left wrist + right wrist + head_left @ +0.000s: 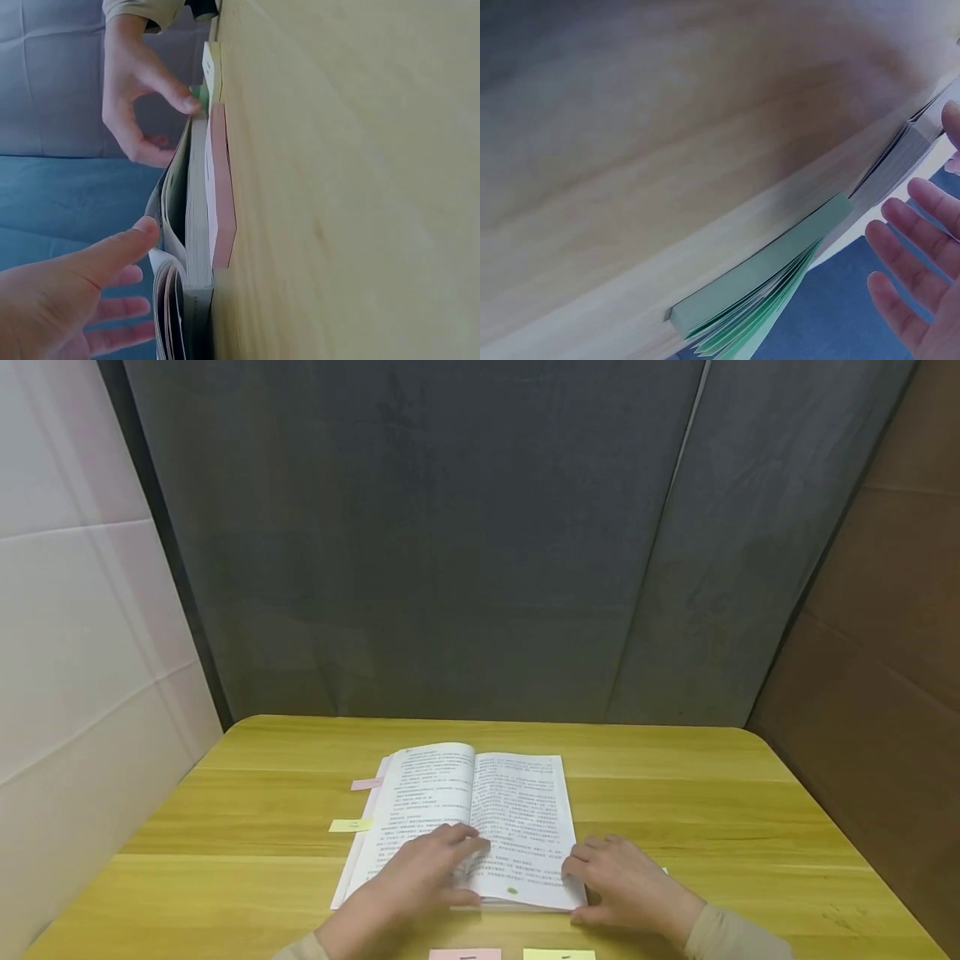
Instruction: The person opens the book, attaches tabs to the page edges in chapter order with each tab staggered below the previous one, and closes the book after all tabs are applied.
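An open book (521,802) with printed pages lies on the table. My left hand (423,868) rests over its lower middle, near the fold, with the fingers extended. In the left wrist view, the left thumb (131,247) touches the bottom edge of the bowed pages. At the lower right corner is my right hand (630,885), its fingers at the page's right edge and its thumb by the corner. The right wrist view shows those fingers (911,247) apart and loosely extended. A pink tab (366,784) and a yellow tab (350,826) stick out of the book's left side.
Pink (465,954) and yellow (558,955) sticky-note pads lie at the near side of the wooden table (225,827). A green pad (757,277), its sheets fanned out, sits right of the book, mostly hidden by my right hand in the head view. A grey curtain (420,543) hangs behind.
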